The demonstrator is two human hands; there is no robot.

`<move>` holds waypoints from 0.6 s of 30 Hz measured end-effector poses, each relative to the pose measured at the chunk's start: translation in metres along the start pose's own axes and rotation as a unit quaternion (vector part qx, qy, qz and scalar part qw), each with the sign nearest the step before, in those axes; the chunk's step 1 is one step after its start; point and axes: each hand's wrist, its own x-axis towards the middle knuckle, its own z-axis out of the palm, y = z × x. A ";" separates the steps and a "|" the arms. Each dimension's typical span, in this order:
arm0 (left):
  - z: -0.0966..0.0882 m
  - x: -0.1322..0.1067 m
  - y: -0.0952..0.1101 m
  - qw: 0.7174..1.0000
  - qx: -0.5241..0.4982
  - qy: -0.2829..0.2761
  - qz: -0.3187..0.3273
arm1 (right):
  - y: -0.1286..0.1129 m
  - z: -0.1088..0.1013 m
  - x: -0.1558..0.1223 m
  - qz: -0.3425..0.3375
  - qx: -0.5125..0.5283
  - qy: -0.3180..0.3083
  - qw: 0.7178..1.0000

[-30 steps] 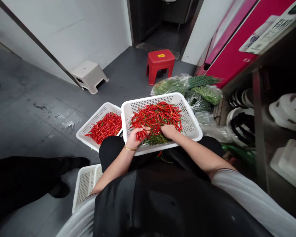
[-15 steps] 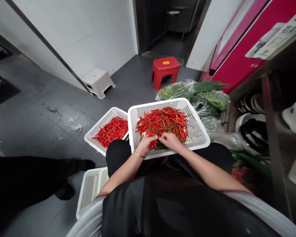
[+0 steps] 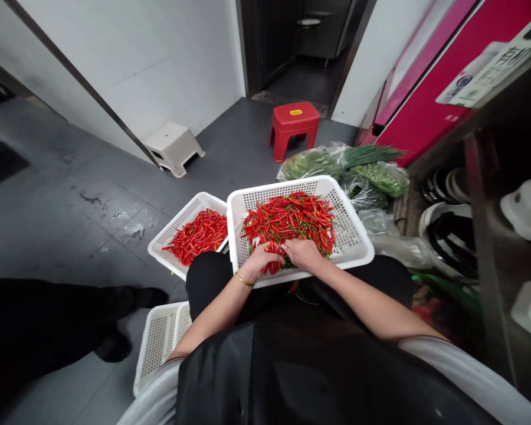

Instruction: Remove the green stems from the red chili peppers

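Note:
On my lap rests a white perforated basket [image 3: 353, 236] holding a heap of red chili peppers [image 3: 292, 212], many with green stems. My left hand [image 3: 262, 260], with a gold bangle at the wrist, is closed around a bunch of red chilies [image 3: 273, 257] at the basket's near side. My right hand [image 3: 304, 255] meets it from the right, fingertips pinched together against the bunch; whatever lies between them is too small to make out. Left of my knee, a second white basket [image 3: 166, 233] contains more red chilies [image 3: 199, 233].
Stacked white baskets [image 3: 157, 342] stand low at my left, near another person's dark legs and shoes [image 3: 115, 345]. Bagged green vegetables [image 3: 371, 171] lie beyond the lap basket. Further off are a red stool [image 3: 295, 121] and a white stool [image 3: 174, 144]. Shelving with dishes [image 3: 451, 236] stands at right.
My left hand has turned and curled more around the bunch of chilies, which shows more clearly now. My right hand stays close against it. The whole view has shifted slightly.

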 end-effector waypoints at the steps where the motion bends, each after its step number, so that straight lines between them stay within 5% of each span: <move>1: 0.000 0.001 -0.002 1.000 -0.006 0.004 -0.014 | 0.002 -0.002 -0.001 0.005 -0.058 0.005 0.998; 6: -0.007 0.007 -0.001 0.995 -0.075 0.069 -0.012 | 0.019 -0.010 0.033 0.036 -0.179 -0.105 0.977; 11: -0.019 0.011 0.006 0.983 -0.110 0.146 0.025 | 0.011 0.005 0.084 0.025 -0.183 -0.114 0.976; 18: -0.020 0.014 0.001 0.982 -0.100 0.155 0.036 | 0.053 -0.007 0.054 0.000 -0.141 -0.077 0.987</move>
